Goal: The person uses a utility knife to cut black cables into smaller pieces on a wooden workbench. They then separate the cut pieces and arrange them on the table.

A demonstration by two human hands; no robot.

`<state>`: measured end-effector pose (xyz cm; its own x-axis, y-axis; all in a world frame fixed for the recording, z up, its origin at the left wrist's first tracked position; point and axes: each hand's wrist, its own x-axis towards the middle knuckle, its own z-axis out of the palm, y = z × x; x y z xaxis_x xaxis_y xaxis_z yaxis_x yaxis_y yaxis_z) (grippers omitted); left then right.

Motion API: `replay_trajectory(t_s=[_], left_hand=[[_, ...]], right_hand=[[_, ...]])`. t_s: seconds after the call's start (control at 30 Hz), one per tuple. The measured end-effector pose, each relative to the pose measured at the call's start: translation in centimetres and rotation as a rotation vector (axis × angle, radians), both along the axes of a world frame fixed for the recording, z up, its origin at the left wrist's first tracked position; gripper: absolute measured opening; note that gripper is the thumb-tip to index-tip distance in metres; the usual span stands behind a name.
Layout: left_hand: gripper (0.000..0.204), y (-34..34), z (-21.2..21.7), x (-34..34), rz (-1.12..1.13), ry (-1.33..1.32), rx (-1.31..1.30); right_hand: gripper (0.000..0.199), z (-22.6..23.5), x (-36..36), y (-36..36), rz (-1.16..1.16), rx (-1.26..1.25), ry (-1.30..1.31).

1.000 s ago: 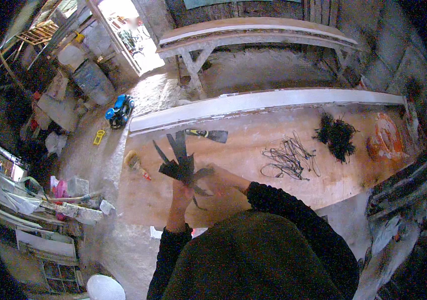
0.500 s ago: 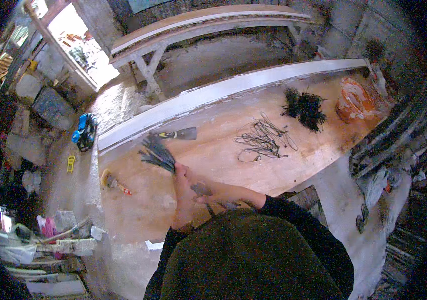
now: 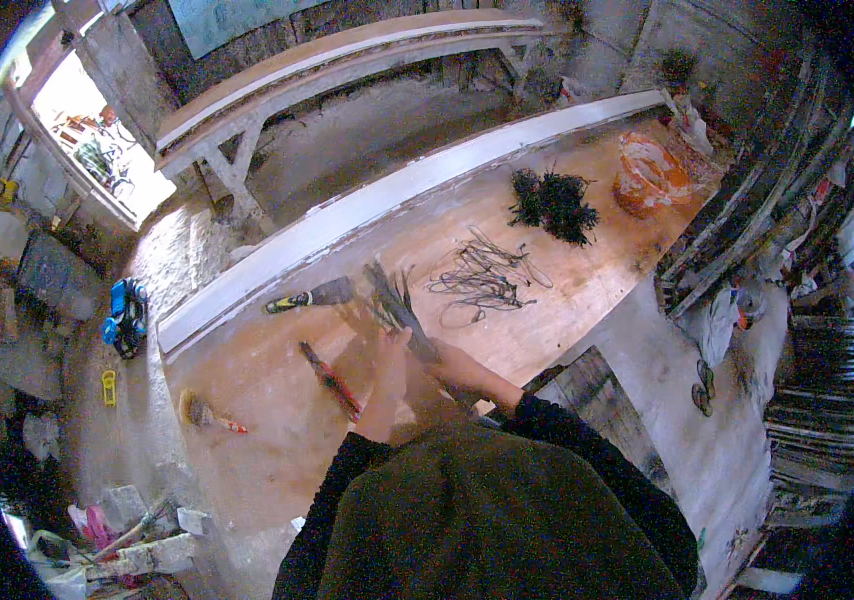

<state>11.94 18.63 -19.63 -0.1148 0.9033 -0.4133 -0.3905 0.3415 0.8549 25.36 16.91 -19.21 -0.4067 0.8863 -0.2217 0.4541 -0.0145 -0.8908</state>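
Head view: clutched dark strips (image 3: 402,303) in left hand (image 3: 393,354), set right hand (image 3: 455,368) against them, couldn't tell its hold; risked spilling strips by slackening too early

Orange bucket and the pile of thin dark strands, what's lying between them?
A black tangled bundle lies between the orange bucket and the thin dark strands, seen in the head view.

Blurred: bare right hand (image 3: 455,370) | partly hidden by it: long, flat, dark-grey strips (image 3: 388,295) | lower end behind left forearm (image 3: 379,408): slim red-and-black tool (image 3: 331,378) | cut off above: flat pale-teal sheet (image 3: 232,22) | too small to tell: multicoloured clutter (image 3: 100,152) beyond bright doorway (image 3: 147,193)
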Motion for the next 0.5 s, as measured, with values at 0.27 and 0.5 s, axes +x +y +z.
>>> replay_trajectory(t_s=[0.27,0.5], left_hand=[[0.072,0.9,-7.6,0.3,0.067,0.448,0.314],[0.048,0.4,-10.1,-0.3,0.162,0.829,0.297]], right_hand=[[0.038,-3.0,2.6,3.6,0.320,0.254,-0.198],[0.035,-2.9,0.6,6.1,0.342,0.064,-0.247]])
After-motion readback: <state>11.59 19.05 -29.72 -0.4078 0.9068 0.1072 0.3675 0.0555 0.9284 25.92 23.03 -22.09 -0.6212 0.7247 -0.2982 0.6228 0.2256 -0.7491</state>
